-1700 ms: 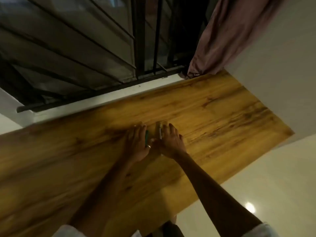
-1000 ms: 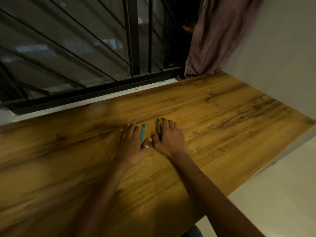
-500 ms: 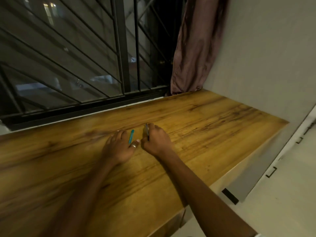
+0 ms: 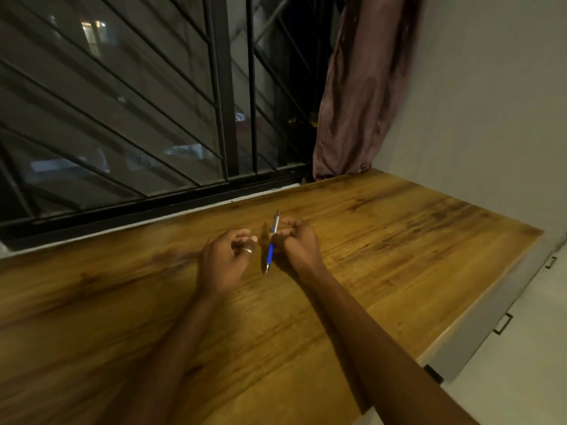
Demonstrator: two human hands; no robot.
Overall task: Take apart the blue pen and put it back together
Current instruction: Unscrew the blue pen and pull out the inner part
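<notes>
While half a second ago the right hand [image 4: 299, 243] was flat on the wooden desktop [image 4: 399, 240] with its fingers over the blue pen [image 4: 271, 242], it has now lifted the pen clear of the wood and holds it pinched between thumb and fingertips, the silver upper half pointing away toward the window grille [image 4: 227, 87] and the blue grip and tip slanting back toward the person. The pen hangs just above the desktop, between the two hands and a little nearer the grille than the wrists. The left hand [image 4: 225, 256], a ring [image 4: 248, 250] on one finger, has curled up from the flat pose of a moment earlier; its fingers are bent loosely inward, just beside the pen but not touching it, and whether they enclose anything I cannot tell (the teal pen that lay beside this hand before is no longer in sight, perhaps hidden under the curled fingers). The pen looks whole, so the dismantling has likely not begun; the pick-up is done, and the next move probably calls for the left hand to take the blue end so the barrel can be twisted apart.
</notes>
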